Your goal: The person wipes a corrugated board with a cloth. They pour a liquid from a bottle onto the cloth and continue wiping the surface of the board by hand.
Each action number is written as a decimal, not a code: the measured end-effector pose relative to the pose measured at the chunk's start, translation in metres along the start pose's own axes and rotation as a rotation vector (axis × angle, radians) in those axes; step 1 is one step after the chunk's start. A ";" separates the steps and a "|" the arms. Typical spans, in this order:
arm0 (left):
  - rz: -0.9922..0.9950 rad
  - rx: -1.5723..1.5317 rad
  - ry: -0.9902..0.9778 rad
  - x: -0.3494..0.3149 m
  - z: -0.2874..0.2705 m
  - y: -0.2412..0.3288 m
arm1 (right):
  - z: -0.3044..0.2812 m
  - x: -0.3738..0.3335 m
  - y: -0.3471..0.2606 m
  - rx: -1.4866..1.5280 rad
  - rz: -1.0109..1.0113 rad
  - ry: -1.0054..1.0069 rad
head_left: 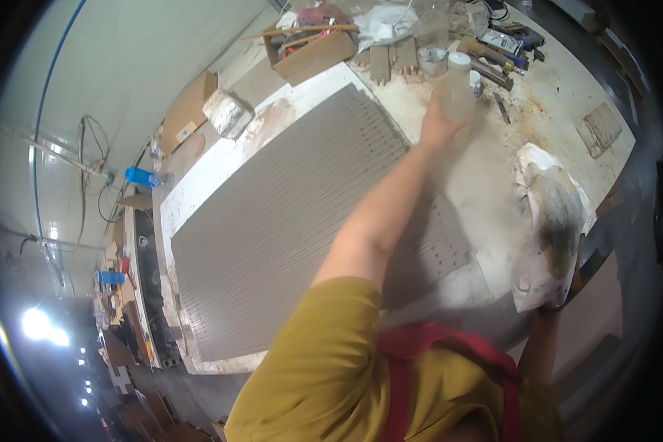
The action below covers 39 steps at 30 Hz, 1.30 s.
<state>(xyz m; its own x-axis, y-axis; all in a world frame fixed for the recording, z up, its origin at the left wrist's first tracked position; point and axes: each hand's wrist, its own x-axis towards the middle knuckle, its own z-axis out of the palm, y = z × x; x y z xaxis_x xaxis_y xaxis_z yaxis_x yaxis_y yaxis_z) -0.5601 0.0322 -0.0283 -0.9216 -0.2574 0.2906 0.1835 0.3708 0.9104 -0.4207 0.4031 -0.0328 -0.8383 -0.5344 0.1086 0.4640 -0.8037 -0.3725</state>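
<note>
My left hand reaches far out over the worktable, fingers wrapped round a translucent plastic bottle with a whitish cap. The bottle stands upright; whether its base touches the table I cannot tell. At the right edge my right hand is mostly hidden beneath a crumpled white cloth with dark and yellowish stains. It appears to grip the near end of the cloth. Under my left arm lies a large grey panel with close parallel lines and rows of small dark marks along its right side.
A white, dusty board lies under the panel. Behind it are a whitish block and a cardboard box of odds and ends. Several tools, a cup and a torch-like brass tool crowd the far right. A flat brownish pad lies farther right.
</note>
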 end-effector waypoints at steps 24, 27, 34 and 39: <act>-0.268 1.072 -0.338 -0.488 -0.318 0.106 | 0.115 0.128 0.200 -2.645 -0.323 0.001; -0.250 1.085 -0.326 -0.487 -0.318 0.106 | 0.154 0.080 0.306 -2.533 0.136 -0.098; -0.268 1.067 -0.309 -0.492 -0.323 0.103 | 0.144 0.122 0.286 -2.324 0.068 -0.055; -0.291 1.076 -0.349 -0.487 -0.322 0.104 | 0.172 0.099 0.348 -2.489 0.108 -0.302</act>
<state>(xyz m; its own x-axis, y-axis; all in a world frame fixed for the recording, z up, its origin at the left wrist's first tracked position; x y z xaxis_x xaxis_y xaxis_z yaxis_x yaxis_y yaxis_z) 0.0177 -0.0915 0.0200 -0.9560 -0.2598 -0.1365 -0.2802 0.9463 0.1615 -0.2926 0.0255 0.0070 -0.7034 -0.7107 0.0100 -0.6921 0.6817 -0.2372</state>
